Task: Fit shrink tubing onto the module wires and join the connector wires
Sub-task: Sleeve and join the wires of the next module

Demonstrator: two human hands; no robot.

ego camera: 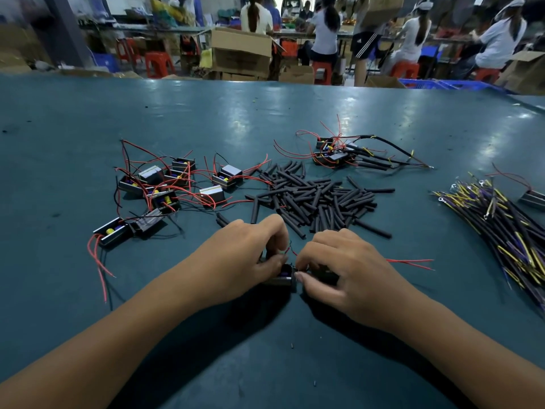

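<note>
A small black module (282, 279) sits on the green table (265, 364) between my hands. My left hand (249, 255) curls over its left side and pinches thin wires above it. My right hand (339, 268) pinches a black piece, probably shrink tubing, at the module's right end. Thin red wires (410, 262) trail out to the right from under my right hand. A heap of black shrink tubing pieces (315, 199) lies just beyond my hands.
Several loose modules with red and black wires (165, 187) lie at the left. Modules joined to cables (342, 153) sit at the back right. A bundle of black and yellow connector wires (507, 228) lies at the far right. People work at benches behind.
</note>
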